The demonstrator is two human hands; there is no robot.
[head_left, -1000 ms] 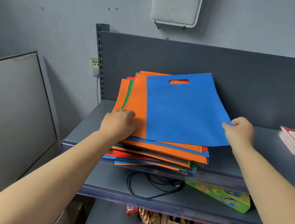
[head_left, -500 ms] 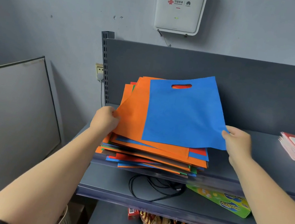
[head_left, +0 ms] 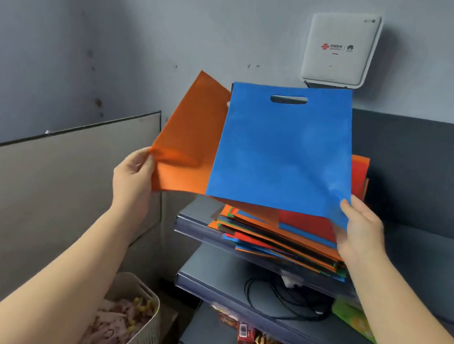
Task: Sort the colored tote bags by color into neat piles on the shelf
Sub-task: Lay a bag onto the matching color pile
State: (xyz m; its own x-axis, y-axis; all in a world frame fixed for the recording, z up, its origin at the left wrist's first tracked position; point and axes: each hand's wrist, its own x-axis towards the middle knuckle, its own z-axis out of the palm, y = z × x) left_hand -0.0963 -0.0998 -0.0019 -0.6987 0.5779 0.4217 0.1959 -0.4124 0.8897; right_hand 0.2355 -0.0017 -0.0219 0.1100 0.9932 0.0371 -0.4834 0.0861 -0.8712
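A person's left hand pinches the lower corner of an orange tote bag while the right hand grips a blue tote bag by its lower right corner, both lifted above the mixed pile of bags on the grey shelf. Above the pile, a white wall box bears a red logo with small lettering too small to read.
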